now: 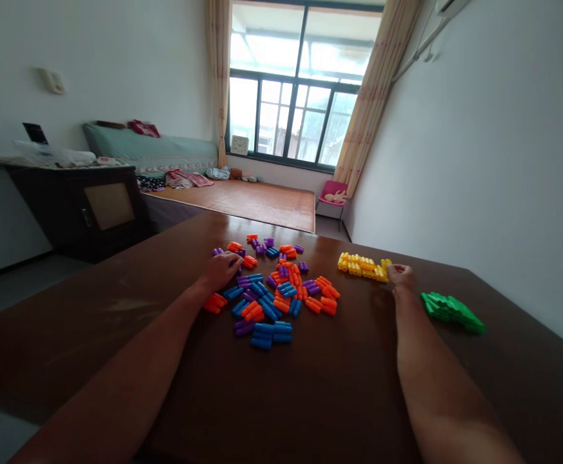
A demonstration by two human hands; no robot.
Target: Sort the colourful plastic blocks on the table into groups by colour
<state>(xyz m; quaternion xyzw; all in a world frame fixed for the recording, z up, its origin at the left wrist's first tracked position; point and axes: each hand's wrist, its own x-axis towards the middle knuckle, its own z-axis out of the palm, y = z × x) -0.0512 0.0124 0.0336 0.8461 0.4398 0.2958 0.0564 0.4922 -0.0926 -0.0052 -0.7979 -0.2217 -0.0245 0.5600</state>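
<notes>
A mixed heap of orange, purple and blue plastic pieces (266, 296), each like short rounded tubes joined side by side, lies on the dark brown table (320, 393). My left hand (220, 269) rests low at the heap's left side, fingers stretched out over purple and orange pieces. To the right, yellow pieces (358, 265) of the same kind are grouped in a row. At that row's right end, my right hand (401, 276) pinches a yellow piece (385, 264), partly hidden by the fingertips. Green pieces (450, 311) sit together right of my right forearm.
Beyond the table stands a low bed (262, 201) with a wooden-looking surface. A dark cabinet (73, 206) is at the left, and a pink chair (332, 193) stands near the window (291, 116). The right wall (503, 161) runs close along the table's far right edge.
</notes>
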